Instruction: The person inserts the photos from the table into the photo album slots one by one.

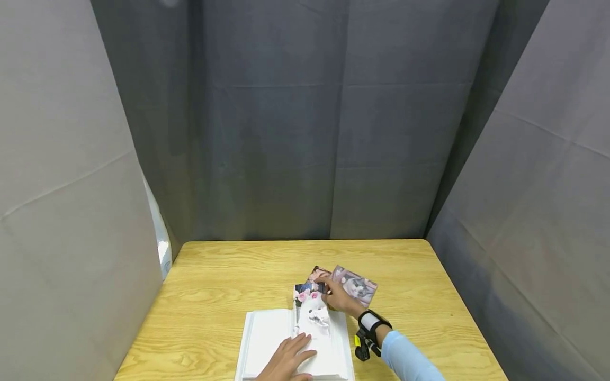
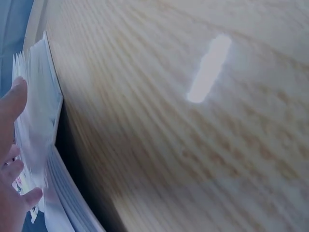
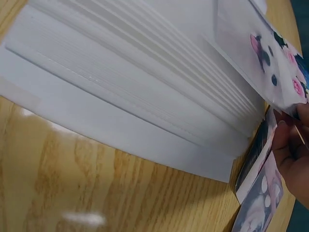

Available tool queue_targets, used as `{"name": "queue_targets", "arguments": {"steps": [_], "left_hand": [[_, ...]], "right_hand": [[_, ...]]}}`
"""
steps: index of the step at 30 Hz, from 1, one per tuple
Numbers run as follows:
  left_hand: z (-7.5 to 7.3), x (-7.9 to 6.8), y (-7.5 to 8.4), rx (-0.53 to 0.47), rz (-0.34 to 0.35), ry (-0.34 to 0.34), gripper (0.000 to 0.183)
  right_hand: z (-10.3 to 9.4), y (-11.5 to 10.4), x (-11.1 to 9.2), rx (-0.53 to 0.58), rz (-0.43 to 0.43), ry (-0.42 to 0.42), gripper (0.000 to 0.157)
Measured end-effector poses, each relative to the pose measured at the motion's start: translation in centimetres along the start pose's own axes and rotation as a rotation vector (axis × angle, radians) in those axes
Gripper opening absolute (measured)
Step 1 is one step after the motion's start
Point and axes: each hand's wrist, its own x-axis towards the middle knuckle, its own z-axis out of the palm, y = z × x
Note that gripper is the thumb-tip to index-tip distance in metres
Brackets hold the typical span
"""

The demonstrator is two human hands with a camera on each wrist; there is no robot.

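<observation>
An open photo album [image 1: 267, 336] with white pages lies at the table's front. Over its right page is a photo [image 1: 310, 304] of a white animal with pink flowers, its far end beyond the album's edge. My right hand [image 1: 339, 296] pinches that far end between thumb and fingers; the right wrist view shows the photo [image 3: 251, 48] raised above the page edges. My left hand [image 1: 286, 360] rests on the pages near the photo's close end, fingers extended. In the left wrist view, the left hand [image 2: 12, 159] shows only partly.
Behind the album lie another photo [image 1: 357, 287] of a grey-and-white animal and a partly covered photo [image 1: 318, 272]. The wooden table [image 1: 205, 286] meets a dark curtain [image 1: 271, 159] at the back. Pale cloth panels [image 1: 71, 211] stand at both sides.
</observation>
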Motion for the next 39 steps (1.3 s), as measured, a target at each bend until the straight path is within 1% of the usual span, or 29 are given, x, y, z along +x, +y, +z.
{"name": "queue_targets", "arguments": {"steps": [7, 10, 15, 17, 22, 24, 28, 33, 37, 38, 39], "left_hand": [[0.4, -0.1, 0.0, 0.068, 0.007, 0.056, 0.04], [0.5, -0.3, 0.0, 0.063, 0.004, 0.066, 0.039], [0.4, -0.3, 0.1, 0.025, -0.005, 0.071, 0.037], [0.4, -0.3, 0.1, 0.019, -0.005, 0.077, 0.037], [0.4, -0.2, 0.1, 0.011, -0.002, 0.093, 0.036], [0.4, -0.2, 0.1, 0.008, 0.004, 0.103, 0.035], [0.5, -0.2, 0.0, 0.028, 0.019, 0.127, 0.036], [0.7, -0.2, -0.2, 0.066, 0.028, 0.151, 0.038], [0.8, -0.1, -0.2, 0.072, 0.025, 0.17, 0.039], [0.9, -0.1, -0.2, 0.067, 0.013, 0.167, 0.039], [0.9, -0.1, -0.2, 0.064, 0.005, 0.171, 0.04]], "right_hand": [[0.3, -0.2, -0.6, 0.002, 0.008, -0.032, 0.045], [0.4, -0.2, -0.8, -0.004, 0.004, -0.025, 0.041], [1.0, -0.1, -1.1, -0.024, -0.025, -0.019, 0.028], [1.2, -0.1, -1.1, -0.003, -0.035, -0.019, 0.025], [1.4, 0.0, -1.3, 0.041, -0.013, -0.034, 0.021], [1.5, 0.1, -1.5, 0.033, 0.0, -0.055, 0.019], [1.5, 0.0, -1.8, 0.02, 0.005, -0.076, 0.017], [1.6, 0.0, -2.2, 0.034, -0.007, -0.088, 0.015], [1.7, 0.0, -2.3, 0.013, -0.024, -0.079, 0.014], [1.8, 0.0, -2.4, 0.001, -0.04, -0.067, 0.015], [1.9, -0.1, -2.5, -0.009, -0.054, -0.036, 0.015]]}}
